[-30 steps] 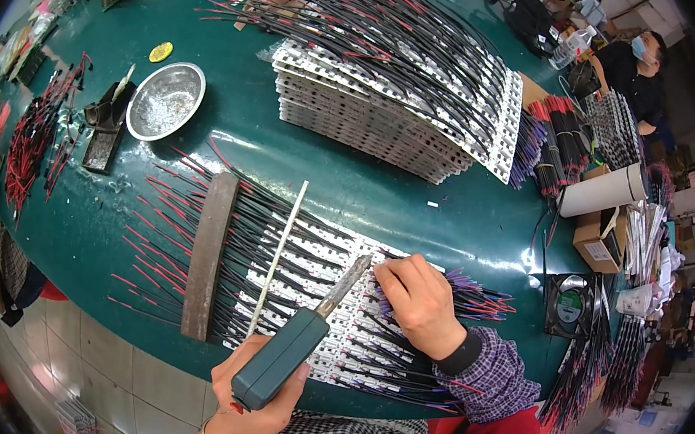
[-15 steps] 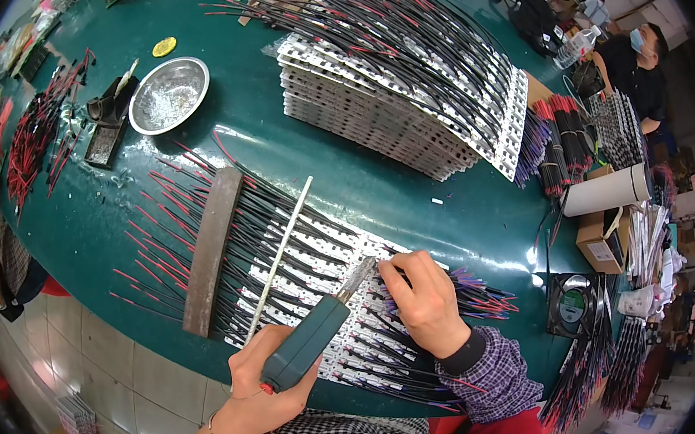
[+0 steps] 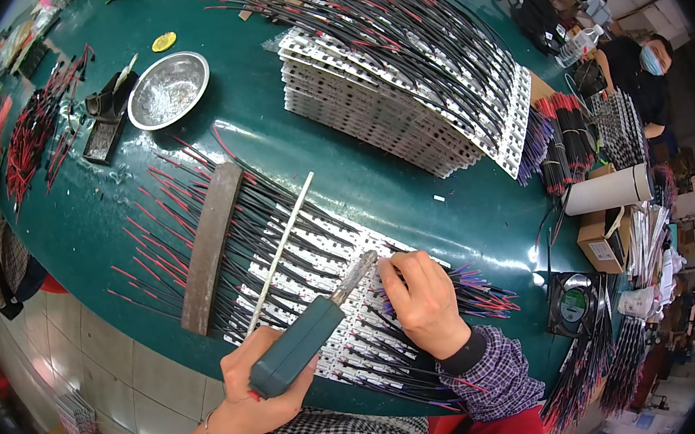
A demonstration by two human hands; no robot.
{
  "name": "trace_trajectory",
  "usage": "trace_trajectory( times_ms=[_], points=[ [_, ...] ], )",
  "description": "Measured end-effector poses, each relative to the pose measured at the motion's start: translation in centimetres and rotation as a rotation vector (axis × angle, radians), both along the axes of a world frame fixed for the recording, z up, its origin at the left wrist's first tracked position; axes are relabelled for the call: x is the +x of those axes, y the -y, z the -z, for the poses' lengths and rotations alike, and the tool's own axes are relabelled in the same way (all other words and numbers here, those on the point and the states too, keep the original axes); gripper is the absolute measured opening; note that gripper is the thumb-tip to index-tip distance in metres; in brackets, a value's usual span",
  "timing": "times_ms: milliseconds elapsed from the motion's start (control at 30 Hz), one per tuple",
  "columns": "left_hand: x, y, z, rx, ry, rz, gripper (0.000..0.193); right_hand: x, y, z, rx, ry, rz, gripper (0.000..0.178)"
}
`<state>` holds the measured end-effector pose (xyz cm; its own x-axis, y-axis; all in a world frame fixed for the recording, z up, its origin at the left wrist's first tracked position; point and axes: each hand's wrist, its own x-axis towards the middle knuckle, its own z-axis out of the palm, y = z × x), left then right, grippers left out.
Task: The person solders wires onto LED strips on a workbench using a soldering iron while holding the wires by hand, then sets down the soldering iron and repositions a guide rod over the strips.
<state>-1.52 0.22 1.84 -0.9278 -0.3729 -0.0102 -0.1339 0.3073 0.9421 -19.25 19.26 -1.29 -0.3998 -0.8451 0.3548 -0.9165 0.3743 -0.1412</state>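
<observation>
My left hand [image 3: 268,386] is wrapped round a hand tool with a dark green block body [image 3: 298,347] and a long metal tip [image 3: 356,276]. The tip points up and right, ending just left of my right fingertips, above white perforated circuit boards [image 3: 359,330]. My right hand [image 3: 422,301] pinches thumb and forefinger together over the boards; what lies between them is hidden. Rows of black and red wires [image 3: 175,227] run out left from the boards, and purple-tipped wires [image 3: 487,294] on the right. A brown bar [image 3: 212,248] and a thin white strip [image 3: 280,254] lie across the left wires.
A tall stack of white boards [image 3: 379,116] topped with wires stands at the back. A metal bowl [image 3: 169,92] sits far left beside a black holder [image 3: 107,119]. Wire bundles, a white roll [image 3: 607,190] and a cardboard box [image 3: 604,241] are right. Other people are at left and right.
The green tool and my left hand have shifted slightly left. My right hand stays nearly in place. The person at the far right has moved their head.
</observation>
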Motion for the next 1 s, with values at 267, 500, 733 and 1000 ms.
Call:
trace_trajectory(
  times_ms=[267,500,733,1000],
  points=[
    [0.2,0.5,-1.1,-0.042,-0.116,-0.015,0.026,0.0,0.0,-0.4,0.012,0.01,0.007,0.03],
    [0.7,0.5,-0.9,-0.068,-0.09,-0.003,0.027,0.9,-0.3,-0.6,-0.087,0.061,0.034,0.04],
    [1.2,0.0,0.6,0.069,-0.068,-0.045,0.033,0.8,-0.3,-0.2,-0.076,0.047,0.0,0.031],
    [0.9,-0.4,0.6,0.116,-0.031,-0.025,0.029,0.9,0.0,0.0,-0.101,0.079,0.011,0.043]
  ],
)
